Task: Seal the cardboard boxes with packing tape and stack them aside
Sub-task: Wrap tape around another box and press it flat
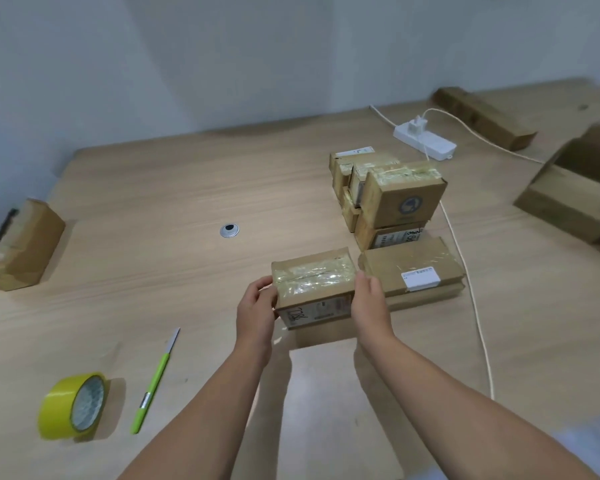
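Soft even light, blurred warped edges

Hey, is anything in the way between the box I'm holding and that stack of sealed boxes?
Partly. A flat labelled box lies just in front of the stack, right beside the held box. Nothing visible blocks the stack's top.

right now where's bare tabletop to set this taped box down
Bare table lies around the metal grommet, across to the lone box at left, and between the green knife and white cable. Crowded: right of the held box, by the flat box and stack.
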{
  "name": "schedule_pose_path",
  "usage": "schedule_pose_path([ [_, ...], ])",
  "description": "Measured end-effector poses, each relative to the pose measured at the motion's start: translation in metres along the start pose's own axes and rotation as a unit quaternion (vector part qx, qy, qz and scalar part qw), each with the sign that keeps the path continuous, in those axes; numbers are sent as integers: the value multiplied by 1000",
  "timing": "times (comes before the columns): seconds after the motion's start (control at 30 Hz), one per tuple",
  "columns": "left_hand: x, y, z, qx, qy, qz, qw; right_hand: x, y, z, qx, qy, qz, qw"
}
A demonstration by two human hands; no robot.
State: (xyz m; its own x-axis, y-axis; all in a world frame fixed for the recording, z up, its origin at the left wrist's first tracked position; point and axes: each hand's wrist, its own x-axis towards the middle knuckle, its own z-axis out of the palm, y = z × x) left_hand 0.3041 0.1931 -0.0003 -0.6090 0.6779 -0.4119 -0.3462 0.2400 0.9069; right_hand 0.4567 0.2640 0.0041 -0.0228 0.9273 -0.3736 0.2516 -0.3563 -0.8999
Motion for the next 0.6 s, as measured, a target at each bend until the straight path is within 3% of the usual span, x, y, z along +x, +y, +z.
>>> schedule_pose_path([
  [0.2,8,-1,75,6,-28,6,1000,40,-5,-55,4,34,4,999],
  [0.6,26,-11,202,44,-6,8,999,128,-10,-139,1,35,12,999],
])
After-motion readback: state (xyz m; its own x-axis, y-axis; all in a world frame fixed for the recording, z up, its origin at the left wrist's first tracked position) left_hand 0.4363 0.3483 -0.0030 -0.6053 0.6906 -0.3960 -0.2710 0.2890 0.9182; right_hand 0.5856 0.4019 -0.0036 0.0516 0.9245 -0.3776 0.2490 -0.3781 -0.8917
